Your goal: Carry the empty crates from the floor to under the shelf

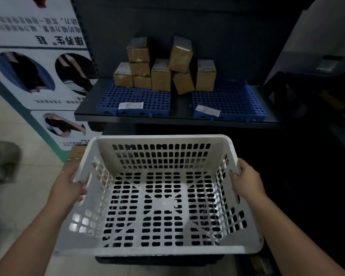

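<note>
Both hands, left hand (69, 184) and right hand (246, 179), clamp the empty white crate's (159, 250) side rims near the shelf (179, 118); something dark, perhaps another crate, sits beneath.

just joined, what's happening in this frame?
A person is holding an empty white perforated plastic crate off the floor, left hand and right hand gripping its opposite side rims. They face a dark metal shelf that carries two blue perforated plastic mats and a cluster of small brown cardboard boxes. The dark space under the shelf lies just ahead; the crate is not yet there.
</note>
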Motion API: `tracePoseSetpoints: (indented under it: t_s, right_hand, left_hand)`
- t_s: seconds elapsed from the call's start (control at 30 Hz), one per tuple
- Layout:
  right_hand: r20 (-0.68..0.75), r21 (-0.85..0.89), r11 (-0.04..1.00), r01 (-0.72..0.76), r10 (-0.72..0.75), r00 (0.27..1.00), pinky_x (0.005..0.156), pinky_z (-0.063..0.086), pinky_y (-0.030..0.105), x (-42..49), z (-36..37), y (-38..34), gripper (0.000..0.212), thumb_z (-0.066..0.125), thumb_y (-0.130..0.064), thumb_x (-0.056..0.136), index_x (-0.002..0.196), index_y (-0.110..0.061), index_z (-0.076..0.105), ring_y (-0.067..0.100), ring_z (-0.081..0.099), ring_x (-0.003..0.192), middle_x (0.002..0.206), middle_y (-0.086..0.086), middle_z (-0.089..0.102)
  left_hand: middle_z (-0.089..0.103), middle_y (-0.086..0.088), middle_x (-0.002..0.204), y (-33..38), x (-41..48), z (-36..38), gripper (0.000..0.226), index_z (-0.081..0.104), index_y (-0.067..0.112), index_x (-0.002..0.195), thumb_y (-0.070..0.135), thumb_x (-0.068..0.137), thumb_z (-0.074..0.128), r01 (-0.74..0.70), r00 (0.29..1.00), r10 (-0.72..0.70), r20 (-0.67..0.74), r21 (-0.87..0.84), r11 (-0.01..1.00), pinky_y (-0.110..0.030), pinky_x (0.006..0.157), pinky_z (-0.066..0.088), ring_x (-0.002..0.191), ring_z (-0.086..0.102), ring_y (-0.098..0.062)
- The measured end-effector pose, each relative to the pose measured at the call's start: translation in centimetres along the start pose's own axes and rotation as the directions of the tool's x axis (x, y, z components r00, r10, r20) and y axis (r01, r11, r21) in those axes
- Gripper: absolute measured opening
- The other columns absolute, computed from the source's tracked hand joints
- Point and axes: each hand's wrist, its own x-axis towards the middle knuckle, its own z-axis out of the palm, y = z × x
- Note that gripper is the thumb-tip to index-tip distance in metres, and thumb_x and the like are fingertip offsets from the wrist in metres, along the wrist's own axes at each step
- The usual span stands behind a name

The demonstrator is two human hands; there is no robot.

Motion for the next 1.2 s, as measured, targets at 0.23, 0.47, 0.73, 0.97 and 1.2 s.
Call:
tracePoseSetpoints:
  t_s: [0.23,0.47,0.73,0.97,1.2]
  right_hand:
    - [0.024,0.032,0.999,-0.026,0.026,0.999,0.06,0.06,0.052,-0.8,0.1,0.3,0.016,0.052,-0.01,0.095,0.103,-0.023,0.058,0.031,0.068,0.064,0.083,0.01,0.067]
    - [0.026,0.003,1.0,-0.012,0.012,1.0,0.058,0.06,0.049,-1.2,0.8,-0.2,0.014,0.053,-0.015,0.096,0.105,-0.024,0.058,0.028,0.067,0.062,0.078,0.007,0.067]
    - [0.053,-0.086,0.995,-0.046,0.05,0.997,0.058,0.06,0.043,-2.2,0.9,-0.5,0.028,0.05,-0.021,0.097,0.124,-0.028,0.046,0.026,0.067,0.062,0.081,0.006,0.067]
    - [-0.002,-0.39,0.918,0.071,-0.078,0.997,0.103,0.04,0.048,-4.1,-0.7,-1.4,0.078,0.048,-0.058,0.094,0.157,-0.025,0.016,0.037,0.034,0.138,0.156,0.014,0.033]
    - [-0.108,-0.09,0.95,0.297,-0.306,0.946,0.12,0.019,0.045,-7.5,-2.4,-3.4,0.077,0.059,-0.053,0.092,0.156,-0.024,0.027,0.021,0.01,0.152,0.163,0.0,0.022]
  left_hand:
    - [0.062,-0.021,0.117,0.5,0.7,-0.3,0.064,0.048,0.022,0.146,-0.009,0.091,0.05,-0.012,1.0,0.013,-0.02,0.051,0.999,-0.042,0.064,0.052,0.074,0.064,-0.039]
    - [0.063,-0.024,0.12,-0.9,0.4,-0.9,0.066,0.045,0.021,0.15,-0.01,0.091,0.053,0.014,1.0,-0.015,0.009,0.069,0.998,-0.04,0.06,0.051,0.077,0.064,-0.04]
    - [0.063,-0.023,0.121,-1.1,0.0,-1.8,0.06,0.049,0.024,0.146,-0.003,0.093,0.057,-0.013,0.999,0.011,0.042,0.046,0.999,-0.045,0.064,0.056,0.075,0.07,-0.038]
    - [0.057,-0.015,0.137,1.3,-2.7,-1.8,0.073,0.04,0.029,0.152,0.034,0.086,0.073,-0.308,0.943,0.331,0.026,0.445,0.841,-0.055,0.085,0.053,0.112,0.058,-0.041]
    - [0.043,-0.012,0.156,5.1,-5.7,-2.2,0.081,0.036,0.029,0.155,0.048,0.085,0.073,-0.462,0.882,0.457,0.111,0.386,0.798,-0.056,0.109,0.037,0.14,0.04,-0.035]
